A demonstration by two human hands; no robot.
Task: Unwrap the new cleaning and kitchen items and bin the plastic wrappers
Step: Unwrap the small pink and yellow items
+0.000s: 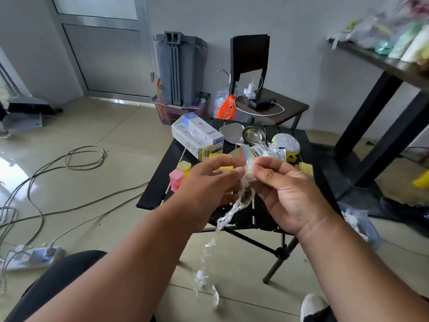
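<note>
Mid-task, I'd say. Left hand (209, 180) and right hand (285, 182) both pinch a twisted clear wrapper (232, 212) above the folding table (157, 182), its tail dangling. It's not binned yet. Boxed packs (197, 135) look film-wrapped; sponges (183, 168) look bare.

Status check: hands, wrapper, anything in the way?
Left hand and right hand both pinch the twisted clear plastic wrapper. Its tail dangles toward the floor. Nothing blocks the hands; bin not identifiable.
</note>
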